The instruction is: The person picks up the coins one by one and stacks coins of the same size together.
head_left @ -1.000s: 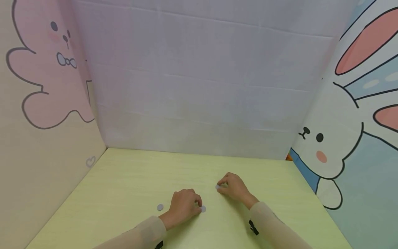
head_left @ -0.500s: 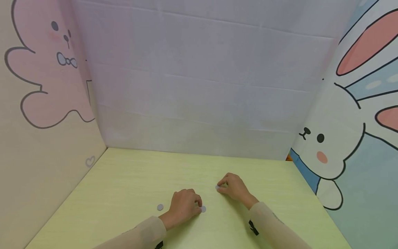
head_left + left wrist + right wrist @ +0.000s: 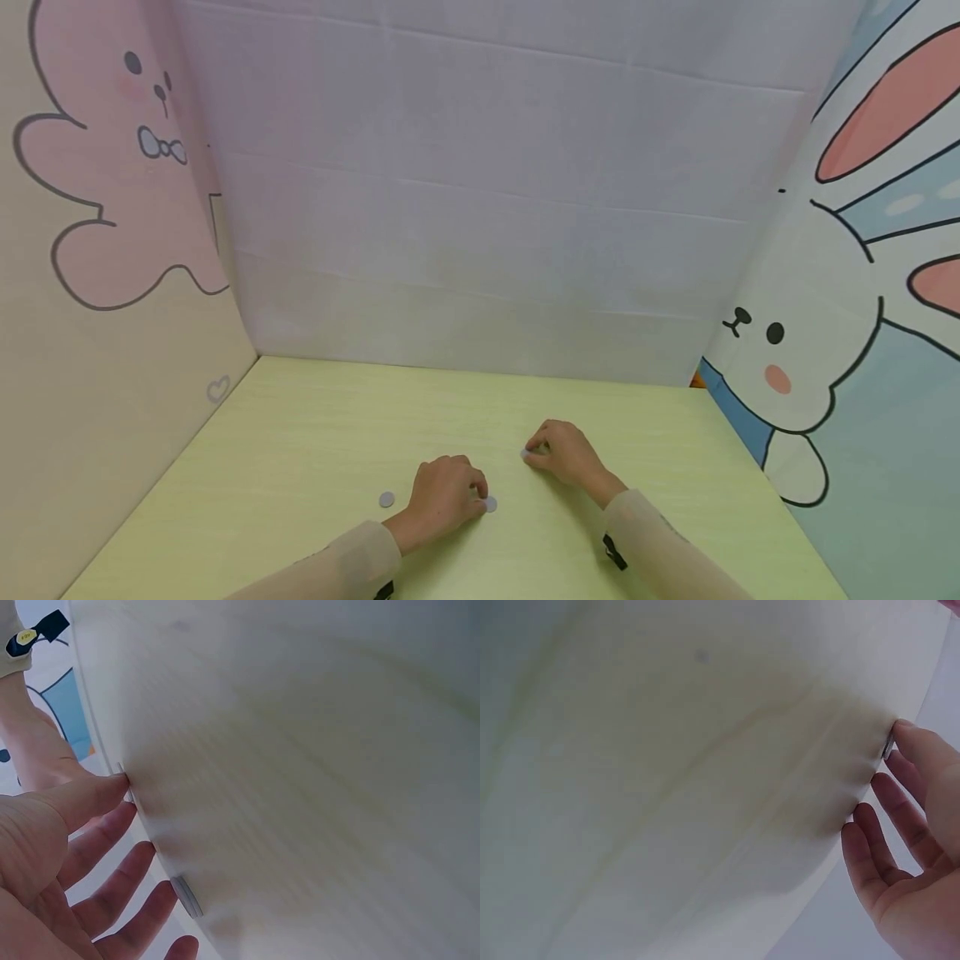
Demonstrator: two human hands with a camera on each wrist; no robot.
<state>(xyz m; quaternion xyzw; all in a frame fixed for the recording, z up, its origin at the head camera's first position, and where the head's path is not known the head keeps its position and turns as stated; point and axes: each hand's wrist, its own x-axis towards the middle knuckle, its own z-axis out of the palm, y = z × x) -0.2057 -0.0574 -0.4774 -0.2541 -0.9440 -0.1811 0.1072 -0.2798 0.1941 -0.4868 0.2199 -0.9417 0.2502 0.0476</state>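
Three small, round grey discs are on the pale yellow table. My left hand (image 3: pixel 444 493) pinches one grey disc (image 3: pixel 491 504) at its edge between thumb and index finger, low at the table surface. Farther back and to the right, my right hand (image 3: pixel 567 454) pinches another disc (image 3: pixel 524 454), mostly covered by the fingertips. Only its thin edge (image 3: pixel 888 747) shows in the right wrist view. To the left of my left hand lies the third disc (image 3: pixel 386 499), untouched. In the left wrist view, a grey disc with a layered-looking edge (image 3: pixel 186 897) stands close to the other fingertips.
The table (image 3: pixel 337 417) is bounded by a plain whitish back wall (image 3: pixel 480 200). A left panel (image 3: pixel 135 350) carries a pink cartoon bear, and a right panel (image 3: pixel 885 433) carries a white cartoon rabbit.
My right hand has drawn very slightly toward me with its disc. The left hand and the disc on the left have stayed put.
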